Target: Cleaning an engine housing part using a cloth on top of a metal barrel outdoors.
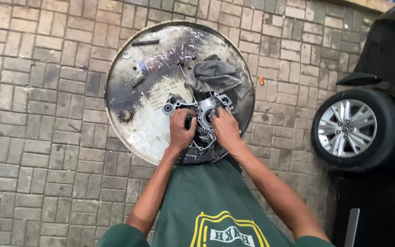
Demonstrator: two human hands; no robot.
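**Both hands on metal engine casing, drum top**

Head view, looking straight down. Upturned steel drum (129, 91) serving as table; round top stained, scratched, rust at the rim. Landmark for all places below: the drum top.

Grey metal engine casing (203, 110) lying flat at the near edge of the drum top, partly overhanging toward the body. Round bores and bolt lugs visible on its upper face; lower part hidden by the hands.

Left hand (181, 129) pressed on the near-left part of the casing, fingers curled down into a dark opening; grip closed on the casing. Right hand (226, 128) laid on the near-right part, fingers bent over a round bore, thumb side toward the left hand; grip closed on the casing too. Hands just beside each other, not clearly touching.

Grey rag (213, 73) crumpled on the far-right part of the drum top, touching the casing's far edge. Small washer (126, 55) near the far-left rim. Dark rod (145, 42) near the far rim. Round bung (125, 115) at the left rim.

Drum standing on brick paving (37, 137). Car wheel (349, 128) with silver spokes well apart, to the right of the drum. Green shirt (206, 201) below the near edge.
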